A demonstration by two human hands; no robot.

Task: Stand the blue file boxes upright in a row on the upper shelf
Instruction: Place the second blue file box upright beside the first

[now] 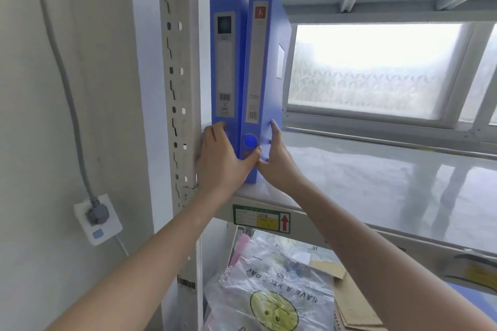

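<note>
Left hand: my left hand (219, 154) is wrapping the foot of the left file box (227, 62), hiding its lower spine.
Right hand: my right hand (277, 157) is pressing flat and open against the right file box (265, 67), thumb on its spine, fingers along its side.
Boxes: both are standing on the upper shelf (376, 177) at its left end, touching; the right one is tilting slightly.
Hard to read: the spine labels are blurring out.
Cut off: the plastic bag (271, 293) below is running out of frame.
</note>
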